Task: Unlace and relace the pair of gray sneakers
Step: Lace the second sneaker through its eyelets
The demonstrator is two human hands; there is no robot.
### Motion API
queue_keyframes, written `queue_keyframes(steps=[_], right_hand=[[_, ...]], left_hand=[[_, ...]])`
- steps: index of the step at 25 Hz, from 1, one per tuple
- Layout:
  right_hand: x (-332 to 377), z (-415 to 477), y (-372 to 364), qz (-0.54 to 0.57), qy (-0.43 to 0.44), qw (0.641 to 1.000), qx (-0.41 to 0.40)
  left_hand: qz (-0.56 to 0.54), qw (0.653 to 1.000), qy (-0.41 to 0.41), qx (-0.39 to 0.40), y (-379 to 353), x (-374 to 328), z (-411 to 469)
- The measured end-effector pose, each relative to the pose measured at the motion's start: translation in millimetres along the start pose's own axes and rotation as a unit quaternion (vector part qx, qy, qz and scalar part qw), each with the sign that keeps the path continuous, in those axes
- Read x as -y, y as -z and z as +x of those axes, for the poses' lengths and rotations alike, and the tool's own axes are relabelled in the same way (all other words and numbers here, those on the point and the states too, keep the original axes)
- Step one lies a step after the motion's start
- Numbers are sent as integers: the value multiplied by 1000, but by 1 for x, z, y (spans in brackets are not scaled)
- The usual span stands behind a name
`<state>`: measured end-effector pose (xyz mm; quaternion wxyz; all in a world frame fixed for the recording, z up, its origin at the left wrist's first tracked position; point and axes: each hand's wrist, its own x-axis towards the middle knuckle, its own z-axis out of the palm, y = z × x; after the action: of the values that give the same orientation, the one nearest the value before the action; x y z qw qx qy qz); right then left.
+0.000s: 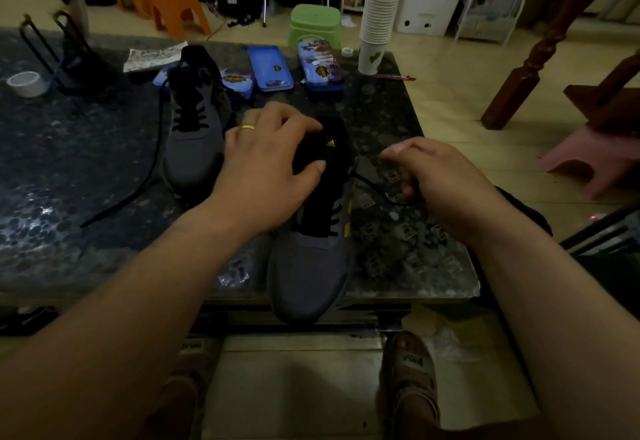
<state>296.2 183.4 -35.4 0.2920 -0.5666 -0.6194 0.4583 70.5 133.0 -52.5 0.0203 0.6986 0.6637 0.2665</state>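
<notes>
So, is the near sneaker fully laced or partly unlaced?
Partly unlaced: the lace crosses only low on the near sneaker, and the right hand holds its loose end out sideways.

Gray near sneaker [308, 266] and gray far sneaker [197, 149] on a dark, pale-flecked table [69, 162].
Both had black laces [330, 223]; the near one's black tongue bore a yellow logo [330, 143]. Farther off were blue tins [270, 65], orange stools [173, 3], a green stool [313, 22] and white cups [379, 14]; a pink stool [585, 152] stood right.
</notes>
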Motion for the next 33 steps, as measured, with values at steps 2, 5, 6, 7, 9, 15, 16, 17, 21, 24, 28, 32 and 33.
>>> queue_keyframes(steps=[2, 5, 6, 7, 9, 15, 16, 17, 21, 24, 28, 32, 33], right_hand=[[9, -3, -5, 131, -25, 991, 11], [14, -13, -15, 150, -20, 988, 43], [14, -17, -19, 134, -6, 990, 42], [13, -21, -22, 123, 5, 992, 35], [9, -24, -26, 114, 9, 993, 25], [2, -27, -22, 94, 34, 992, 75], [0, -26, -22, 72, 48, 993, 81], [-1, -27, -20, 48, 57, 994, 78], [0, -26, -7, -2, 78, 997, 15], [2, -24, 0, 9, 31, 999, -22], [5, -10, -1, 165, -18, 982, -92], [14, -10, -9, 88, 28, 993, -71], [15, -13, -12, 76, 25, 996, -36]], left_hand=[[-6, 998, -44, -53, -1, -19, -4], [-20, 996, -69, -43, -10, -44, -9], [-84, 995, -59, -1, -16, -49, -10], [-195, 978, -35, 60, -17, -55, -10], [-436, 886, 43, 152, -20, -64, -8], [-458, 874, 55, 154, -29, -62, -3], [-439, 884, 60, 148, -29, -61, -4], [-431, 889, 75, 137, -28, -62, -4], [-412, 896, 125, 108, -25, -68, -3], [-399, 901, 147, 86, -18, -67, -4], [-276, 942, 67, 181, -12, -63, -9], [-298, 942, 35, 151, -6, -63, -8], [-334, 930, 43, 143, -3, -61, -4]])
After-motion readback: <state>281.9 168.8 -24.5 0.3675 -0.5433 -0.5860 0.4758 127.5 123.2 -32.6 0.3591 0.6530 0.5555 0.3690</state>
